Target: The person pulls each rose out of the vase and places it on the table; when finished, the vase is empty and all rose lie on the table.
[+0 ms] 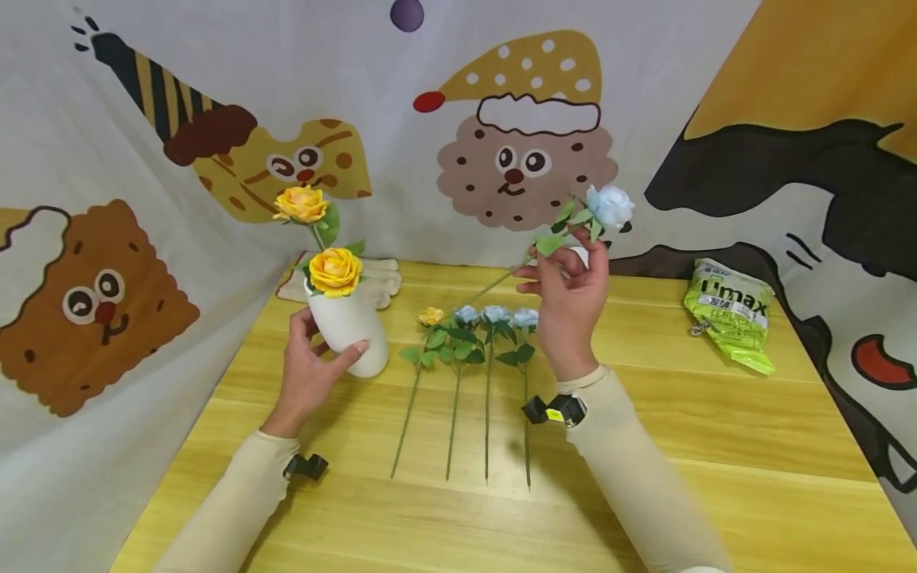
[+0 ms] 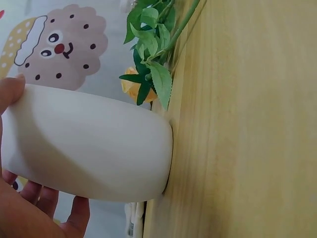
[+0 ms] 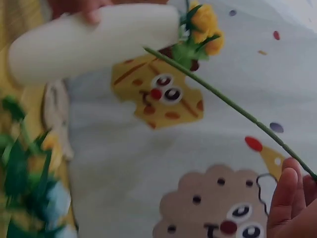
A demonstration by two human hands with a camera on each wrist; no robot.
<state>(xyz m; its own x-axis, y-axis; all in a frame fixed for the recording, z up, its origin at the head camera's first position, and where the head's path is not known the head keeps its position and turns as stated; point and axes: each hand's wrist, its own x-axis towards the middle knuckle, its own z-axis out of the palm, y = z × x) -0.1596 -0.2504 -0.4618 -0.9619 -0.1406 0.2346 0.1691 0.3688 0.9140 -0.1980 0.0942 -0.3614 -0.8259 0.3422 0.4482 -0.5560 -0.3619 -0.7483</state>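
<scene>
My left hand grips a white vase around its side, thumb across the front. Two yellow roses stand in the vase mouth, one higher than the other. In the left wrist view the vase base sits right at the tabletop. My right hand pinches a light blue rose by its stem, just below the bloom, with the green stem slanting down to the left. The right wrist view shows the bare stem end overlapping the vase.
Between the hands, one yellow rose and three blue roses lie in a row, stems toward me. White gloves lie behind the vase. A green snack bag lies at the right. A cartoon cloth hangs behind the wooden table.
</scene>
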